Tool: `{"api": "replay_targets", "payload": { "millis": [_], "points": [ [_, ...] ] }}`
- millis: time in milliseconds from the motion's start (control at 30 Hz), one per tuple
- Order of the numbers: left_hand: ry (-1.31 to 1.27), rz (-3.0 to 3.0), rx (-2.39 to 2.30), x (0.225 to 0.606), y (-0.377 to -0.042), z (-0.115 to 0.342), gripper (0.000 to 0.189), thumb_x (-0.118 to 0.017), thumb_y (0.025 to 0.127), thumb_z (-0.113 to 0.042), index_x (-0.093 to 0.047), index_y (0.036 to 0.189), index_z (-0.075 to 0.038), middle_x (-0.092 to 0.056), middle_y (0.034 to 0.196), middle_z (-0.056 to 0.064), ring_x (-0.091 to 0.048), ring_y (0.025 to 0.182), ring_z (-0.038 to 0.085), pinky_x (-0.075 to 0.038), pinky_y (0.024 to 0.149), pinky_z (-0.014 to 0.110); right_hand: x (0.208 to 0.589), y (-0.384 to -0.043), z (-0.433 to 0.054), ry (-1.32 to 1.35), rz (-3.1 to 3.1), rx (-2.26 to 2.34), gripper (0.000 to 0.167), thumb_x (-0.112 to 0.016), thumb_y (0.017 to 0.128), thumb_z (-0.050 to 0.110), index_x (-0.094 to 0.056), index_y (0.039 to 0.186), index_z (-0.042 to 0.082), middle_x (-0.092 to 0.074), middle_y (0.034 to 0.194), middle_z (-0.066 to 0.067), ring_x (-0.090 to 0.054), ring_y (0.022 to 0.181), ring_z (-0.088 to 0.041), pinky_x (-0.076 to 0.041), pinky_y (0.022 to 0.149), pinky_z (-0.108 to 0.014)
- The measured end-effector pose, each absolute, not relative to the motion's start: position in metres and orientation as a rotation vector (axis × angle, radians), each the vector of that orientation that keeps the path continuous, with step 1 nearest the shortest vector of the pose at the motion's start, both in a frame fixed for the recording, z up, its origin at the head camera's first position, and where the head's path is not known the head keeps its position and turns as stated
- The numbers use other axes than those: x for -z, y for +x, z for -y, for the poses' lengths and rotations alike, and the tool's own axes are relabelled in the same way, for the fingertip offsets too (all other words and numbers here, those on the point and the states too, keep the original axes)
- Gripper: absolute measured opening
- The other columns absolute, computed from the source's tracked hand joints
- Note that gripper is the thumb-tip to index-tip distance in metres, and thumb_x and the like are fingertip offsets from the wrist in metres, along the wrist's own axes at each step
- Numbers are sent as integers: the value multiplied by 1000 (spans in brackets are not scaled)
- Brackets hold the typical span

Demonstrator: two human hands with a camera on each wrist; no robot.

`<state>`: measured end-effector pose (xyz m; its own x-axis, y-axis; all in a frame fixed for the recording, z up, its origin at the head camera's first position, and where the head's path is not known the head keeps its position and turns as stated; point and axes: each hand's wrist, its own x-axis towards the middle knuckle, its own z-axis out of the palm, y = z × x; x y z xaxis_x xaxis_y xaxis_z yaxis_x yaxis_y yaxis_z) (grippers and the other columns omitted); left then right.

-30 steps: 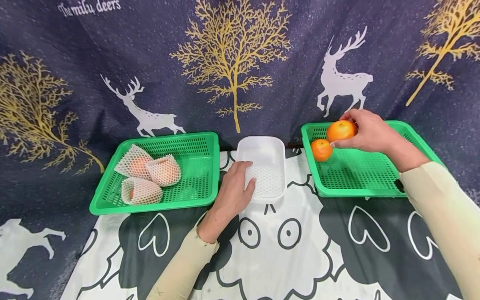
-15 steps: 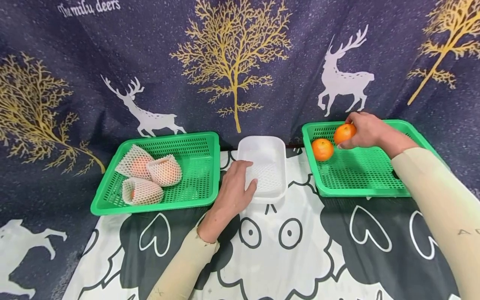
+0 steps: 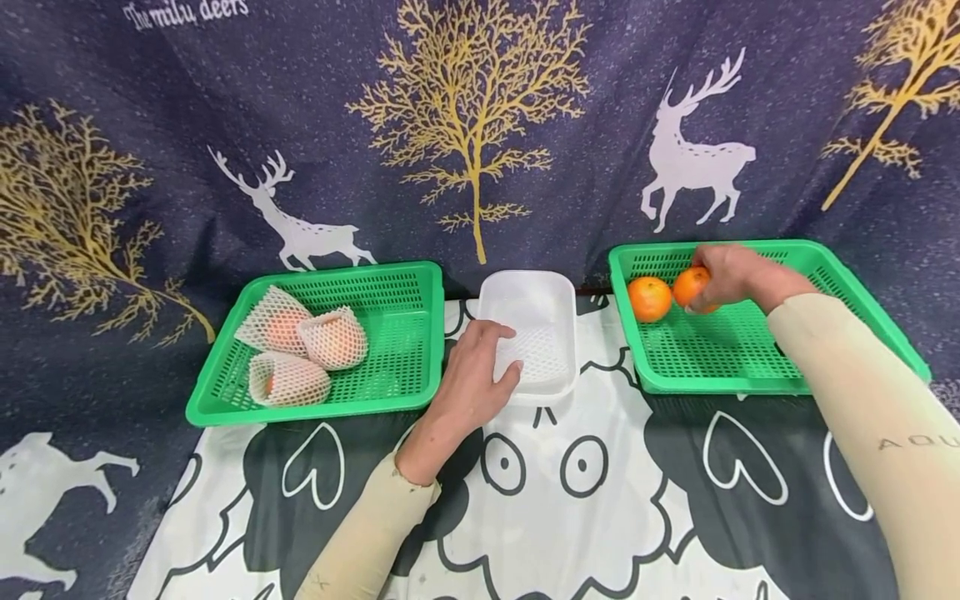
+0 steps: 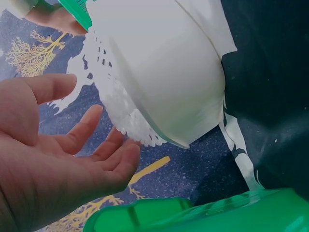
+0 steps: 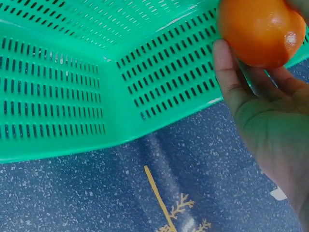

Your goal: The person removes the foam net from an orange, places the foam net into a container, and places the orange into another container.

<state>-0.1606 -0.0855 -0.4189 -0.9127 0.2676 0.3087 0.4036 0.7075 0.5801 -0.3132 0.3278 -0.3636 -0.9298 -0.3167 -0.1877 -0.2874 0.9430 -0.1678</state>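
Observation:
My right hand (image 3: 731,277) reaches down into the right green basket (image 3: 720,358) and holds an orange (image 3: 687,286) between thumb and fingers. A second orange (image 3: 649,299) lies beside it at the basket's left end. From the right wrist, the held orange (image 5: 263,31) shows close to the slotted wall. My left hand (image 3: 471,375) is at the left side of a small white plastic basket (image 3: 528,304), fingers loosely bent with nothing between them. In the left wrist view, the fingertips lie close to the white basket (image 4: 164,63); whether they touch it I cannot tell.
At left stands another green basket (image 3: 390,354) with three fruits in white foam nets (image 3: 334,339). All baskets sit on a black-and-white patterned cloth (image 3: 555,525). A dark blue curtain (image 3: 315,75) with trees and deer hangs right behind them.
My right hand has lowered the orange into the right basket, ending a little further right and down, near the other orange. My left hand has stayed by the white basket.

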Motion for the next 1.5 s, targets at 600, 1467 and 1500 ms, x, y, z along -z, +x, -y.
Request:
{"api": "replay_targets", "payload": {
  "millis": [600, 1467, 1500],
  "points": [
    [-588, 2745, 994, 415, -159, 89, 33, -73, 99, -17, -66, 130, -7, -56, 132, 15, -60, 119, 35, -47, 105, 53, 389, -320, -330, -409, -2839, 138, 81, -91, 77, 25, -49, 131, -18, -62, 115, -37, -62, 98, -48, -53, 86, -61],
    [-639, 2759, 997, 412, -159, 91, 33, -73, 100, -17, -65, 131, -8, -55, 135, 14, -59, 119, 34, -49, 102, 50, 376, -312, -334, -291, -2808, 193, 84, -80, 89, 27, -36, 142, -21, -35, 139, -50, -41, 127, -63, -44, 100, -72],
    [-642, 2758, 998, 411, -158, 91, 33, -73, 100, -18, -65, 131, -8, -55, 135, 14, -59, 119, 34, -49, 102, 50, 376, -312, -335, -294, -2808, 195, 83, -80, 89, 26, -37, 142, -21, -35, 139, -50, -40, 128, -64, -43, 101, -73]
  ]
}}
